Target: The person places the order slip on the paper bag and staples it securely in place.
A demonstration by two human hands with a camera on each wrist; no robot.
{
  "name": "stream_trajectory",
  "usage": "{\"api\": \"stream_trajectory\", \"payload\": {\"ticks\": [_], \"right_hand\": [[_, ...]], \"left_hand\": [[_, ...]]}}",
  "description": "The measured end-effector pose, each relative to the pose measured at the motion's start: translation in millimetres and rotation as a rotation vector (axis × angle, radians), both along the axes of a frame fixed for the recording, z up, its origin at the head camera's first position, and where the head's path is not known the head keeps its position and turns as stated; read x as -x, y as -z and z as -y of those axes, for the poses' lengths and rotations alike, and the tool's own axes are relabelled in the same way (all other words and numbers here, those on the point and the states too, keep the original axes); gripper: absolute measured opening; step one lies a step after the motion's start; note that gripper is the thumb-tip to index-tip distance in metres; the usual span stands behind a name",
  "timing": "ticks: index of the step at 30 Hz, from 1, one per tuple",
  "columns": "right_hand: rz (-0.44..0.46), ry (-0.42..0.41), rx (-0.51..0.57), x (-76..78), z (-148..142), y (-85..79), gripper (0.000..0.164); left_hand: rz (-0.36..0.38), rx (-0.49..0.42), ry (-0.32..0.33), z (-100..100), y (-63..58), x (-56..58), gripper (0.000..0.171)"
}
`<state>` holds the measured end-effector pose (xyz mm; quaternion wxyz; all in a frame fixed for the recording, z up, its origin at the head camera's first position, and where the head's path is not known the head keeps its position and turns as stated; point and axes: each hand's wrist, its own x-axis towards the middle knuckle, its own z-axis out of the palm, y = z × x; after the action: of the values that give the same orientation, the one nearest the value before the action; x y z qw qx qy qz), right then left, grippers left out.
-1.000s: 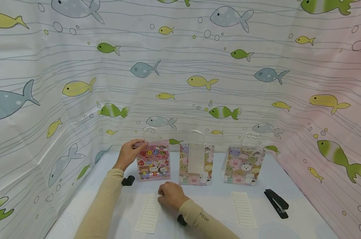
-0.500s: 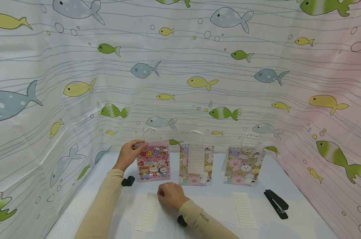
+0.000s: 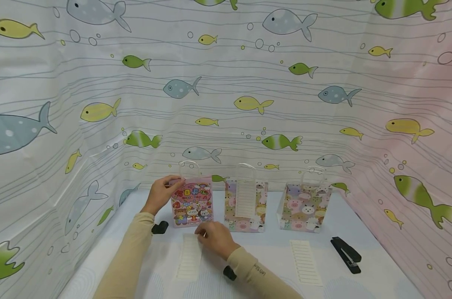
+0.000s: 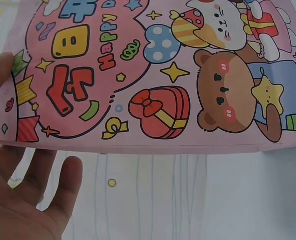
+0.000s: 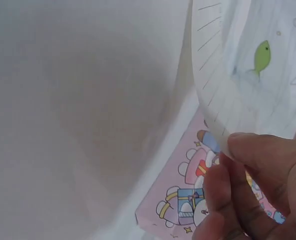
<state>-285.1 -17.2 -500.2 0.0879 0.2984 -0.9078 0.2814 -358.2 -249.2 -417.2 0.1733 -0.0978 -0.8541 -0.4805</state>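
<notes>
On the left of the table stands a pink gift bag [image 3: 192, 204] with cartoon animals and a white handle. My left hand [image 3: 161, 195] grips its upper left corner, thumb on the printed front and other fingers behind, as the left wrist view shows. My right hand [image 3: 218, 240] pinches the top corner of a lined paper strip [image 3: 189, 258] between thumb and fingers, just in front of the bag. In the right wrist view the strip [image 5: 207, 55] curves up from the pinch.
An animal-print gift bag [image 3: 229, 224] with a lined strip [image 3: 245, 199] on its front stands in the middle. Another animal-print bag [image 3: 306, 207] is to its right. Nearer lie a lined strip [image 3: 306, 262] and a black stapler [image 3: 346, 255]. Fish-print sheeting [image 3: 226, 83] surrounds the table.
My right hand has lifted the strip and moved it slightly away from me, towards the pink bag. My left hand has stayed at the bag's corner.
</notes>
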Motion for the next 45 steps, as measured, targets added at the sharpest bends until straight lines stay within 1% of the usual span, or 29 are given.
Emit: {"api": "stream_trajectory", "payload": {"ticks": [8, 17, 22, 25, 30, 32, 37, 42, 45], "right_hand": [[-0.077, -0.022, 0.064, 3.6, -4.9, -8.0, 0.006], [-0.095, -0.039, 0.119, 8.2, -6.9, -18.1, 0.005], [-0.136, -0.041, 0.141, 9.1, -7.4, -26.3, 0.005], [-0.175, -0.032, 0.143, 10.2, -7.5, -30.6, 0.004], [-0.201, -0.029, 0.207, 12.3, -7.8, -40.9, 0.004], [-0.205, -0.016, 0.219, 12.5, -8.0, -45.8, 0.004], [-0.229, 0.026, 0.245, 13.5, -8.6, -57.7, 0.005], [-0.293, 0.053, 0.276, 17.8, -8.7, -68.6, 0.005], [-0.335, 0.054, 0.286, 21.7, -8.0, -73.8, 0.005]], "left_hand": [[0.003, -0.002, 0.008, 0.6, -0.1, -1.4, 0.043], [0.000, -0.024, 0.044, 1.8, -1.5, -6.8, 0.038], [0.012, -0.015, 0.060, 3.8, -2.7, -10.4, 0.039], [0.023, -0.015, 0.072, 4.8, -3.2, -13.0, 0.040], [0.046, -0.006, 0.106, 3.9, -2.7, -18.4, 0.041], [0.053, -0.001, 0.117, 2.9, -2.3, -21.3, 0.041], [0.045, 0.010, 0.124, 0.6, -1.9, -28.7, 0.040], [0.035, -0.012, 0.140, -0.1, 0.5, -31.5, 0.038], [0.028, -0.012, 0.140, -0.1, 2.2, -32.5, 0.038]]}}
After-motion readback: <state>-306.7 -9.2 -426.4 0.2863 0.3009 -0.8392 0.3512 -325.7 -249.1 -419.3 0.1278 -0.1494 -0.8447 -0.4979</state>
